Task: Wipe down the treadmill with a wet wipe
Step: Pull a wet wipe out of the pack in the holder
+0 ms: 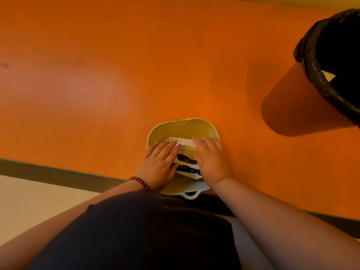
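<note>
A white and blue wet wipe pack [186,159] lies in a pale green plastic basket [183,126] on the orange floor. My left hand [159,163], a red bead bracelet at its wrist, rests flat on the pack's left side with straight fingers. My right hand [211,158] lies over the pack's right side, its fingers reaching to the white flap at the top. Both hands cover much of the pack. No treadmill shows in the head view.
A bin with a black liner [335,61] stands at the right edge and casts a dark shadow on the orange floor [136,65]. A dark strip [58,175] divides the orange floor from a pale floor at the lower left.
</note>
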Available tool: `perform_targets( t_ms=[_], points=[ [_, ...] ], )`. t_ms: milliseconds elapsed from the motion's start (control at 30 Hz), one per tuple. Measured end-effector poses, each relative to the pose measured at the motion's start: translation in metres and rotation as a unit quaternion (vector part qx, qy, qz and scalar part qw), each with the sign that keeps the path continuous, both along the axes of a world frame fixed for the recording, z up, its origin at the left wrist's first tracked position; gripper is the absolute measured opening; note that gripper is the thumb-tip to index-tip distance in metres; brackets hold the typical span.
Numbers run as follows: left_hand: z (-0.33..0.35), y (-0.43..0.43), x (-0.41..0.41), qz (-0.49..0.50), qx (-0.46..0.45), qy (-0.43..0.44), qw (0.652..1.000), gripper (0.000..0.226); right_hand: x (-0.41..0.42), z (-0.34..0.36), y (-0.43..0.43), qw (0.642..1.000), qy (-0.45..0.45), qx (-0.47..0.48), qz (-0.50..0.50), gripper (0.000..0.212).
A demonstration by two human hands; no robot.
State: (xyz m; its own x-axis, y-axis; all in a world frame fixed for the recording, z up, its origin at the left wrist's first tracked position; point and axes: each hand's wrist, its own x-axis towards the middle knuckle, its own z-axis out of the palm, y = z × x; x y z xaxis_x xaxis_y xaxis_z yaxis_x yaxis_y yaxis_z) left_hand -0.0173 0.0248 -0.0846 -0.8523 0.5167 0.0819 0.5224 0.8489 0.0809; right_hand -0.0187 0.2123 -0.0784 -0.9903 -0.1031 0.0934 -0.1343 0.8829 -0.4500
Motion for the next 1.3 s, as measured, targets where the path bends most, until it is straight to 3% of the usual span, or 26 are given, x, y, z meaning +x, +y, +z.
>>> perform_targets(
  t_ms=[133, 233, 400, 533, 600, 1067, 1300],
  points=[
    [0.0, 0.003, -0.004, 0.009, -0.032, -0.031, 0.999, 0.073, 0.007, 0.006, 0.004, 0.998, 0.052, 0.001, -0.041, 0.03],
    [0.001, 0.006, -0.004, 0.017, -0.048, -0.067, 0.996, 0.075, 0.015, 0.007, 0.007, 0.998, 0.056, 0.015, -0.035, 0.019],
    [0.001, 0.007, -0.011, 0.022, -0.06, -0.053, 0.996, 0.079, 0.021, 0.004, 0.0, 0.995, -0.037, 0.087, -0.023, 0.025],
    [-0.001, 0.007, -0.012, 0.015, -0.06, -0.037, 0.997, 0.074, 0.015, 0.01, -0.01, 0.988, -0.104, 0.099, -0.054, 0.016],
    [-0.001, 0.007, -0.011, 0.014, -0.053, -0.027, 0.998, 0.072, 0.013, 0.008, -0.011, 0.983, -0.142, 0.1, -0.061, 0.023],
    [0.003, 0.007, -0.01, 0.04, -0.056, -0.057, 0.996, 0.065, 0.024, 0.005, -0.028, 0.972, -0.143, 0.088, -0.167, 0.017],
    [0.013, 0.006, -0.012, 0.056, -0.048, -0.14, 0.987, 0.062, 0.022, 0.008, -0.025, 0.974, -0.145, 0.075, -0.159, 0.017]
  ],
)
